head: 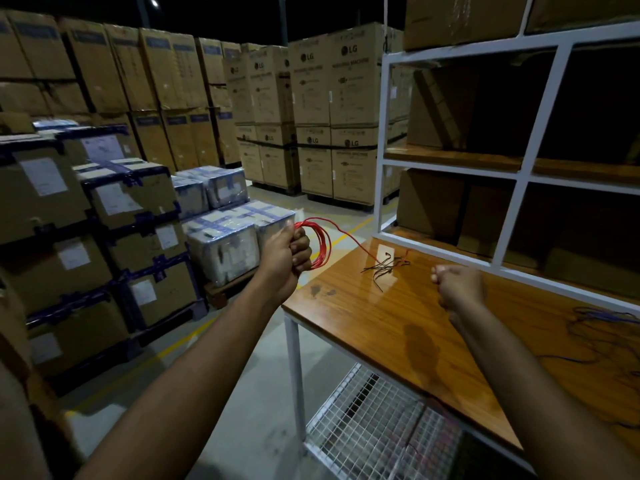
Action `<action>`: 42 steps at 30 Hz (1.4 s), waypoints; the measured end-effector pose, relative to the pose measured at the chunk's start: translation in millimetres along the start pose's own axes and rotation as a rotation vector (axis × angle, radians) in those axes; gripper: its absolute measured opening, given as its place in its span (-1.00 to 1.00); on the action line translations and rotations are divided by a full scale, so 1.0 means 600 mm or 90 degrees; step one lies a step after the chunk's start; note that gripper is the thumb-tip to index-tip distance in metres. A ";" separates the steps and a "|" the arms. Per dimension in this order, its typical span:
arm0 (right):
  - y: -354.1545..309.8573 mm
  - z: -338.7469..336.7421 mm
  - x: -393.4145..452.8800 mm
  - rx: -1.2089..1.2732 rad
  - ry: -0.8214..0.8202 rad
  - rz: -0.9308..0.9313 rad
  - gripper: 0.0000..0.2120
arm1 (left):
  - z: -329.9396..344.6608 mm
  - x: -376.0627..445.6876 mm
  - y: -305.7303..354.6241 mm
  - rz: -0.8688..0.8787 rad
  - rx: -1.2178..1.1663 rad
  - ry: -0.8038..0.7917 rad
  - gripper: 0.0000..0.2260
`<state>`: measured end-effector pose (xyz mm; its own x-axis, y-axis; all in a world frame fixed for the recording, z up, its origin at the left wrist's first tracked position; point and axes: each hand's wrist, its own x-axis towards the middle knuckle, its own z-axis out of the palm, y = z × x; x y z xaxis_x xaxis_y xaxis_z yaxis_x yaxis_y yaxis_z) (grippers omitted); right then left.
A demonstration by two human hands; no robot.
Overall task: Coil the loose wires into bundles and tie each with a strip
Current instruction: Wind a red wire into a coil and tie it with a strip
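Note:
My left hand (289,252) grips a coil of red wire (320,242), held up just off the left end of the wooden table (398,323). A loose tail of the red wire runs right and down to the tabletop. There it ends near several thin dark strips (384,266) lying in a small heap. My right hand (457,285) hovers over the table to the right of the strips, fingers curled into a fist; I see nothing in it. Loose blue wire (602,327) lies tangled at the table's right edge.
A white metal shelf frame (519,174) with cardboard boxes stands on the back of the table. A wire mesh rack (374,434) sits under the table. Stacked cartons (104,209) and wrapped boxes (225,244) fill the floor to the left and behind.

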<state>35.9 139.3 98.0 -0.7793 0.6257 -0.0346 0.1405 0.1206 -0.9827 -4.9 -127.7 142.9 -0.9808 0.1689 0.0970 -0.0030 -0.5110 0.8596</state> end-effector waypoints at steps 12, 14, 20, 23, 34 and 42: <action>-0.046 0.047 -0.130 -0.491 -0.420 -0.429 -0.76 | 0.024 0.003 -0.014 -0.020 -0.020 -0.015 -0.65; -0.072 0.040 -0.146 -0.423 -0.478 -0.475 -0.73 | 0.021 0.002 -0.020 -0.022 0.015 -0.015 -0.66; -0.104 0.044 -0.158 -0.245 -0.496 -0.480 -0.75 | 0.036 -0.018 -0.039 -0.020 0.069 -0.065 -0.64; -0.108 0.044 -0.153 -0.077 -0.559 -0.349 -0.75 | 0.040 -0.024 -0.040 -0.022 0.069 -0.076 -0.63; -0.117 0.024 -0.091 0.171 -0.456 -0.096 -0.83 | 0.020 -0.019 -0.027 -0.090 -0.076 -0.101 -0.64; -0.104 0.045 -0.047 0.051 -0.185 -0.153 -0.83 | 0.021 -0.029 -0.035 -0.196 -0.093 -0.222 -0.67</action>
<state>32.5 93.3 155.4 -0.9267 0.3404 0.1592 -0.1064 0.1686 -0.9799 14.4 -109.5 129.7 -0.8069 0.5897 0.0331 -0.3343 -0.5022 0.7975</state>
